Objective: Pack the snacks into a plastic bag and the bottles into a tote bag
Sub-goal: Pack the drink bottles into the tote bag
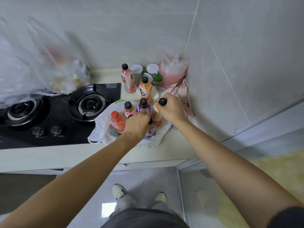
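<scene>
Both forearms reach forward and down over the pale surface (164, 152), wrists slightly bent. The left hand (138, 124) lies palm-down with fingers curled over the top of a purple-labelled bottle (150, 131), its grip clamped on that bottle inside the white tote bag (102, 130). The right hand (172, 107), just right of it, has its grip clamped round the neck of an orange-labelled bottle (156, 114), black cap showing above the thumb; this bottle stands at the bag's right edge, and whether it is fully inside cannot be told. In the bag, left of the left grip, stands a red-capped bottle (116, 122); just beyond the fingers stand a pink-labelled bottle (128, 109) and a second purple bottle (143, 105). Beyond both grips, outside the bag, an orange bottle (145, 89) and a pink bottle (127, 79) stand upright on the surface. Far left, over the gas hob (54, 116), hangs a blurred clear plastic bag (32, 63) holding snacks (69, 79).
</scene>
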A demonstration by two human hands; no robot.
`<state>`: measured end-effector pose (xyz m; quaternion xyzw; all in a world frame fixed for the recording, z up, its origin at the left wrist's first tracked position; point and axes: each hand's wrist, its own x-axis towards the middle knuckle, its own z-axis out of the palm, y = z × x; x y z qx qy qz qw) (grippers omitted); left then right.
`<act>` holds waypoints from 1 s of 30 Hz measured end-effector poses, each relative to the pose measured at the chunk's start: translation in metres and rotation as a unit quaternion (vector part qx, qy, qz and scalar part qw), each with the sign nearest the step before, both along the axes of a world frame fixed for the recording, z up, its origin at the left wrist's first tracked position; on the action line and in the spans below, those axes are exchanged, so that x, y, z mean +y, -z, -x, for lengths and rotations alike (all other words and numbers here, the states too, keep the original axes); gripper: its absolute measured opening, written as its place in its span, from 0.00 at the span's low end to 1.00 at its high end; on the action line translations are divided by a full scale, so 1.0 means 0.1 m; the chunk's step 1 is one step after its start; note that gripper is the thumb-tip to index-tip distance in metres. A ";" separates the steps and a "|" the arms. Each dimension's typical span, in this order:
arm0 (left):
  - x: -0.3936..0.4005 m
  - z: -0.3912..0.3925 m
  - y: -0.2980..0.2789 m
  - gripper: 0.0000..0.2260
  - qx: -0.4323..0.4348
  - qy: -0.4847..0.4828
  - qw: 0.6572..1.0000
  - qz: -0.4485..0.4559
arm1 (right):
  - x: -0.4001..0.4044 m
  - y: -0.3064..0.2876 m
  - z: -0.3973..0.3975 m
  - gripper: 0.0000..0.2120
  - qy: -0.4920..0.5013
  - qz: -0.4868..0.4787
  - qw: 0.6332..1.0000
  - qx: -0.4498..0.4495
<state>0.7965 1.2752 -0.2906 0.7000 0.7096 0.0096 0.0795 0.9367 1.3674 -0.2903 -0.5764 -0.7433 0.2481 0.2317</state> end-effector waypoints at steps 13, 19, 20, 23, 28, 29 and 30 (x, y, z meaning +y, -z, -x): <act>0.04 -0.01 0.01 0.21 -0.037 0.008 0.999 -0.034 | 0.16 0.14 -0.13 0.04 -0.119 0.111 0.987 -0.001; 0.40 -0.06 -0.08 0.20 -0.066 0.028 0.997 -0.039 | 0.06 0.32 -0.28 0.23 -0.030 0.150 0.981 0.121; 0.47 -0.07 -0.09 0.20 -0.074 0.026 0.997 -0.022 | 0.03 0.38 -0.31 0.20 0.005 0.145 0.981 0.126; 0.61 -0.08 -0.07 0.16 -0.066 0.034 0.997 0.014 | -0.05 0.62 -0.42 0.10 0.006 0.181 0.982 0.057; 0.63 -0.09 -0.02 0.13 -0.064 0.046 0.997 0.024 | -0.26 0.88 -0.36 0.12 -0.105 0.270 0.957 -0.015; 0.63 -0.09 -0.01 0.13 -0.065 0.045 0.997 0.026 | -0.29 0.93 -0.32 0.11 -0.115 0.259 0.958 -0.036; 0.63 -0.09 -0.01 0.13 -0.067 0.043 0.996 0.028 | -0.31 0.97 -0.28 0.12 -0.122 0.246 0.959 -0.068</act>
